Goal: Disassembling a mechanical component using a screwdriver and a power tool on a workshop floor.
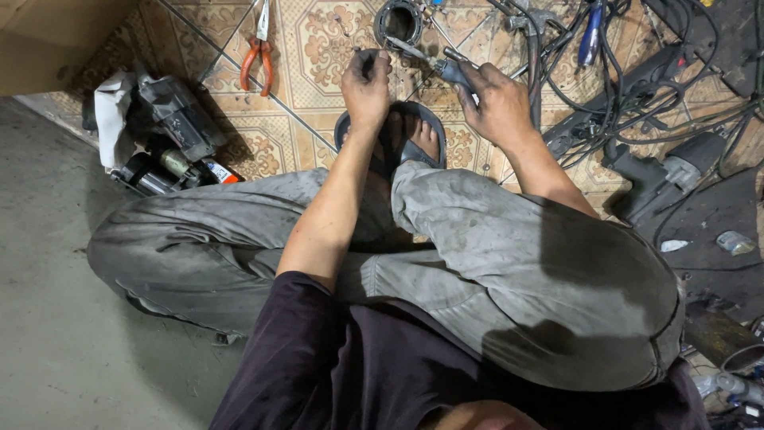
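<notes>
We count two hands at work above the tiled floor: one left hand [366, 87] and one right hand [497, 99]. The right hand grips one tool [450, 70] with a dark handle. Far, just beyond the hands, we see one round metal housing [399, 22]. To the far left lies one pair of orange-handled pliers [258, 57]. At the left we count one grimy motor unit [171, 131], and at the right one grey power tool [664, 179]. We see one blue-handled tool [590, 36] at the far right among black cables, too tangled for us to count. One sandal [418, 135] shows under the hands.
</notes>
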